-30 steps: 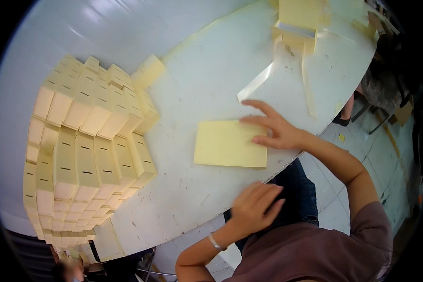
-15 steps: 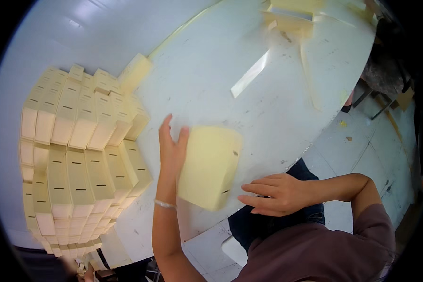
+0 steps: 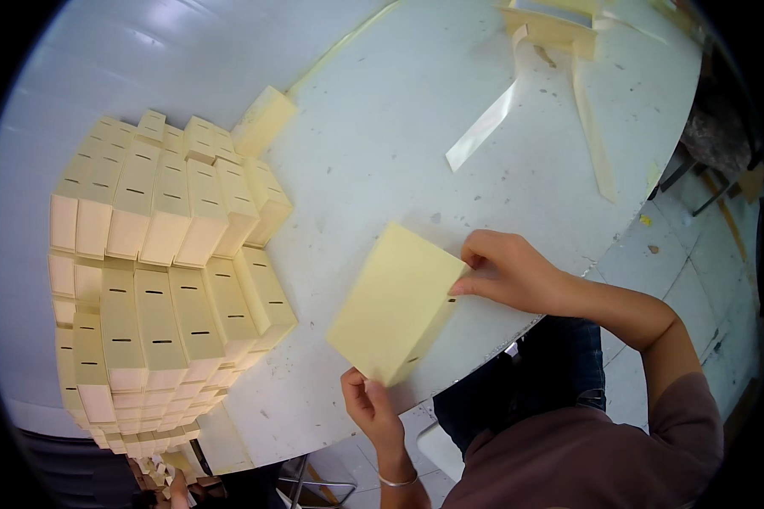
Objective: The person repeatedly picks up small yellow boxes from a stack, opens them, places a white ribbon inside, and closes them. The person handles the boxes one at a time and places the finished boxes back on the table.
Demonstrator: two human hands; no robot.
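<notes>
A pale yellow box (image 3: 396, 295) sits at an angle on the white table, its broad plain face up and small dark slots along its near right side. My right hand (image 3: 508, 270) is closed at the box's right corner, thumb on the slotted side near one slot. With curled fingers, my left hand (image 3: 370, 409) pinches the near corner. The tips of its fingers partly hide behind that corner. A metal bangle circles my left wrist.
Stacked pale yellow boxes (image 3: 165, 314) with dark slots rise at the left. Far right stands an open box (image 3: 552, 30) near two loose strips, one white (image 3: 484, 125), one yellowish (image 3: 594, 140). Another person's hand (image 3: 178, 490) shows at the lower left. The table edge curves nearby.
My left hand has moved from the box's left side to its near corner. My right hand has come up and closed on the right corner. The box has turned clockwise.
</notes>
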